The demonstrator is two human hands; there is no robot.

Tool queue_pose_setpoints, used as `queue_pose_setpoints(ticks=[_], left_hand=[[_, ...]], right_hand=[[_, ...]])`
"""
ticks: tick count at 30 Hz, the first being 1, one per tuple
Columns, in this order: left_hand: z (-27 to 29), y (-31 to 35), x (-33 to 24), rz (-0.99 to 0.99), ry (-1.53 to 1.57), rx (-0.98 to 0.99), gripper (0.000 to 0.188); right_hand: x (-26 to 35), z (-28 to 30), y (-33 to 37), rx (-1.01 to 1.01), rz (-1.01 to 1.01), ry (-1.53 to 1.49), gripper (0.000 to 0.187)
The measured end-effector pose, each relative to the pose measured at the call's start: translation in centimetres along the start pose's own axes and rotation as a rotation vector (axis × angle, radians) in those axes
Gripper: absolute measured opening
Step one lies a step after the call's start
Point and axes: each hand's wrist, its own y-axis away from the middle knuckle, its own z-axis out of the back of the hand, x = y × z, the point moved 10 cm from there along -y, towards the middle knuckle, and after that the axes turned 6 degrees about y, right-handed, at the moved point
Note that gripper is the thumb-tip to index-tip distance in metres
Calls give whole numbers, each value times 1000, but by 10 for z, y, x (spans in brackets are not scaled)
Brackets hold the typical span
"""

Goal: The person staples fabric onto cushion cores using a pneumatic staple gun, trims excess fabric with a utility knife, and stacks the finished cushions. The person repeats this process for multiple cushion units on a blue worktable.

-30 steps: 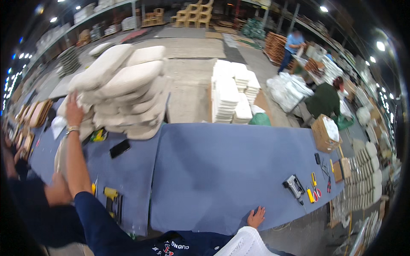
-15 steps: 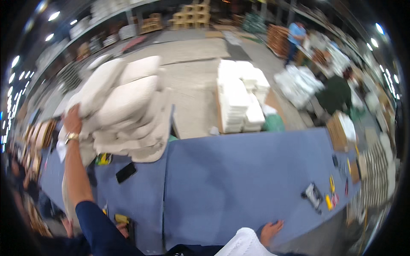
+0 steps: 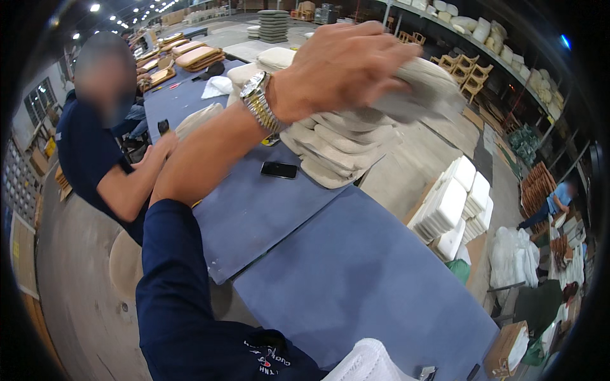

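Note:
My left hand [image 3: 340,70], with a metal watch [image 3: 256,101] on its wrist, is raised close in front of the view. Its fingers are curled round the edge of a grey-beige cushion [image 3: 426,92], smeared by motion. Behind and below it a pile of beige cushions [image 3: 333,149] stands on the blue-topped table [image 3: 362,273], partly covered by the hand. A black phone [image 3: 278,169] lies on the tabletop by the pile. My right hand is out of the picture.
At the left a co-worker [image 3: 95,146] in dark blue stands close to my arm, a dark tool [image 3: 163,126] by their hands. White cushion stacks [image 3: 454,203] stand beyond the table. Further cushions [image 3: 197,56] lie along the far left table. A cardboard box [image 3: 506,349] is at lower right.
My view has swung left, bringing the co-worker into sight. My left hand has come up from the pile's left side, a cushion now in its fingers. My right hand has left the picture.

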Motion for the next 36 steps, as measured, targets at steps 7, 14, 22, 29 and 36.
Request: queue_pose_setpoints(ticks=[7,14,22,29,36], left_hand=[[44,-53,-128,-41,137,118,24],[-111,-5,-256,262,586,814,61],[-163,47,-349,506,128,811,80],[-181,18,-353,505,39,705,69],[-167,3,-366,487,186,505,42]], right_hand=[[-25,-9,13,20,197,40,60],[-84,-51,11,434,369,-755,61],[-293,1,-108,95,-35,-694,42],[-340,-31,-130,-9,79,-342,61],[-341,-53,-161,67,-42,79,52]])
